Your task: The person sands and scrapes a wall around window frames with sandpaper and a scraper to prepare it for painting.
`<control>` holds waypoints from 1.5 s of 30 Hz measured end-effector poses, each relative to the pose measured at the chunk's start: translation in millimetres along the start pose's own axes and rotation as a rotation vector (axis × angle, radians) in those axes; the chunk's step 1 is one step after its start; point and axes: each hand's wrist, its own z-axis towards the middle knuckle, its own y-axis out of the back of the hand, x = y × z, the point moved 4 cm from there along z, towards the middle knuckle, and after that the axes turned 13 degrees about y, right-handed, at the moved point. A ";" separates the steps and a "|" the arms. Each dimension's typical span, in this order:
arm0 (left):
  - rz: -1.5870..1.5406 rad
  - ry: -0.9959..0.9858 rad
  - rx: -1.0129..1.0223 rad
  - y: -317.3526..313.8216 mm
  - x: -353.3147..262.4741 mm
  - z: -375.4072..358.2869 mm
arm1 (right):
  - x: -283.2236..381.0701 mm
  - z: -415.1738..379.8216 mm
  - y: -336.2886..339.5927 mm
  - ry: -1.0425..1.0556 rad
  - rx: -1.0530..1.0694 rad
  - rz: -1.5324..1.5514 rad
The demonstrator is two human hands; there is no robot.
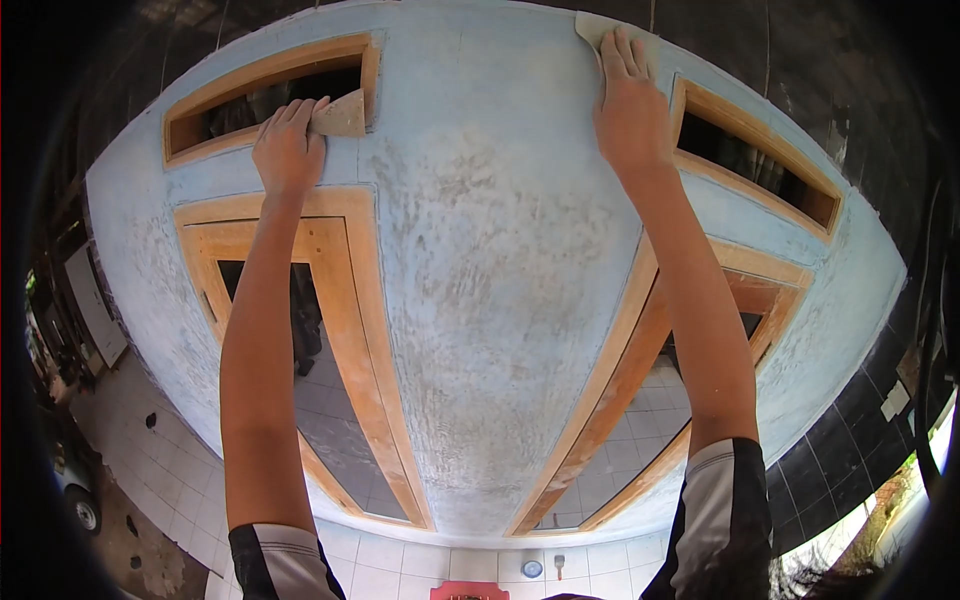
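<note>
Head view, working left to right. Left of the mottled wall (470, 300), an orange vent frame (370, 70) is sitting above a taller window frame (360, 240). My left hand (290, 145) is closing round a flat, stained blade (342, 115), which is lying across the vent frame's lower corner, just left of the wall's top. Whether its edge is touching the wood, I cannot tell. Good practice, I judge: be keeping that edge clear of the frame, so it is not nicking the timber.

At the foot of the wall, a red object (470, 590), a round blue item (532, 569) and a small brush (559, 565) are lying by the pale floor tiles.

At the wall's upper right, my right hand (632, 105) is holding a pale flat piece (592, 30), fingers lying over its face, thumb hidden. It is apparently resting against the surface; even finger pressure and a low angle should be serving best there, with corners not digging in. Right of the wall, a second vent frame (760, 141) is standing close to my wrist.
</note>
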 end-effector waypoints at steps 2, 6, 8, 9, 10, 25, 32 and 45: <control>0.002 0.003 -0.005 -1.6 1.8 2.7 | 18.3 -8.4 -13.1 0.001 -0.015 -0.138; -0.002 -0.007 -0.021 -0.5 0.0 0.1 | 86.6 -57.9 -18.3 0.274 0.167 -0.136; -0.003 0.019 0.032 -0.5 0.7 1.5 | 60.9 -52.7 -4.7 0.318 0.162 -0.087; 0.006 0.053 0.089 -2.5 2.7 1.8 | 31.9 -37.0 5.6 0.184 0.102 0.025; 0.001 0.061 0.089 -2.6 4.0 1.3 | 10.2 -24.8 9.3 0.054 0.044 0.140; -0.067 0.005 0.040 -3.6 5.8 1.0 | -22.5 -41.9 14.2 0.042 -0.018 -0.094; -0.077 0.019 0.031 -3.3 4.2 2.7 | 30.8 -73.8 23.0 0.255 0.229 -0.019; -0.105 -0.010 -0.014 -2.8 5.2 1.4 | -14.9 -65.2 36.5 0.145 0.265 0.026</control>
